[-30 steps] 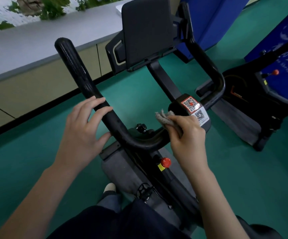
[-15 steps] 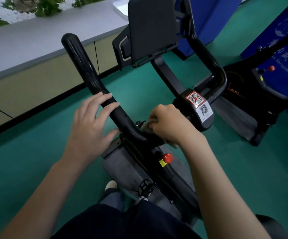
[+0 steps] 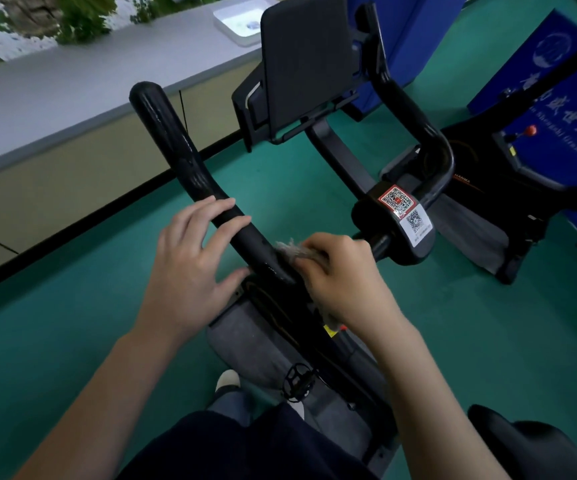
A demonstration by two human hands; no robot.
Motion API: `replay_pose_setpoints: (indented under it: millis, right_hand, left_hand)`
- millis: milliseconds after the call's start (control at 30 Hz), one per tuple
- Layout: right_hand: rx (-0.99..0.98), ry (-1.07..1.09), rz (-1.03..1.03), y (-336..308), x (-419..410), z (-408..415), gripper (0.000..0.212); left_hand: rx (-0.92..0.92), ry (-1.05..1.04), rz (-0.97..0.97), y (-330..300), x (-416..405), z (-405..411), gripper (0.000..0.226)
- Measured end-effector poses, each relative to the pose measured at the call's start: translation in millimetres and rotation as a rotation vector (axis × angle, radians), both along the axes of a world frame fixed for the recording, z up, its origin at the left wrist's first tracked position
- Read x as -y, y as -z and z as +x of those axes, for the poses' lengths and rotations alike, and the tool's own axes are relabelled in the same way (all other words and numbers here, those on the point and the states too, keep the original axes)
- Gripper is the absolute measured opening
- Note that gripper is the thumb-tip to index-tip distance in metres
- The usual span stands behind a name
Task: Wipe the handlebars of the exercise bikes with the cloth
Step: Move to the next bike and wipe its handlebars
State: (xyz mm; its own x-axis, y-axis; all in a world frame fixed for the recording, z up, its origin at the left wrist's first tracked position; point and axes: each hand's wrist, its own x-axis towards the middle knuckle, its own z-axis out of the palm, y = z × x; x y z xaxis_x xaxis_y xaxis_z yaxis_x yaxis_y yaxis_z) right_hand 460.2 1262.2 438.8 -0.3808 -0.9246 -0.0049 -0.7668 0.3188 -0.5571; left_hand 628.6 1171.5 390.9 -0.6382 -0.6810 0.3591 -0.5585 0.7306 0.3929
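Fingers of the right hand [image 3: 340, 275] curl round a grey cloth [image 3: 292, 251], pressing it onto the bend of the black handlebar [image 3: 190, 168]. Just beside it, the left hand [image 3: 190, 268] rests on the same bar with fingers fairly straight on top and thumb underneath, loosely laid, not clenched. Beyond the right hand sits the clamp with QR stickers [image 3: 405, 211]; farther up, the dark console [image 3: 306, 60]. A second bike [image 3: 494, 188] stands well apart, right of the right hand, on green floor [image 3: 72, 306]

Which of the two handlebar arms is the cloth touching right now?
The left handlebar arm, near its lower bend. The right hand presses the cloth there, and the left hand rests on the same arm. The right handlebar arm is untouched.
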Motion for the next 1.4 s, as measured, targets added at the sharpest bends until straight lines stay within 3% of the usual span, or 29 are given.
replay_pose_setpoints:
  millis: [133,333,500,667,900,1133,1400]
  right_hand:
    - [0.029,0.083,-0.154,3,-26,-7,0.011]
    - [-0.060,0.474,-0.535,24,-44,-34,0.013]
    - [-0.092,0.475,-0.595,49,-48,-42,0.015]
    - [0.042,0.545,-0.672,67,-56,-17,0.017]
    - [0.190,0.481,-0.706,73,-73,14,0.017]
    - [0.235,0.649,-0.751,72,-59,-32,0.013]
    - [0.364,0.712,-0.801,83,-46,-22,0.013]
  left_hand:
    - [0.001,0.023,-0.013,1,2,2,0.063]
    - [0.016,0.054,-0.025,4,5,5,0.065]
    - [0.010,0.058,-0.054,5,5,6,0.065]
    - [0.011,0.041,-0.058,8,2,3,0.068]
    - [0.036,0.002,-0.046,5,-5,1,0.069]
    - [0.024,-0.043,-0.029,4,-10,-4,0.066]
    - [0.027,-0.038,-0.059,7,-9,-3,0.065]
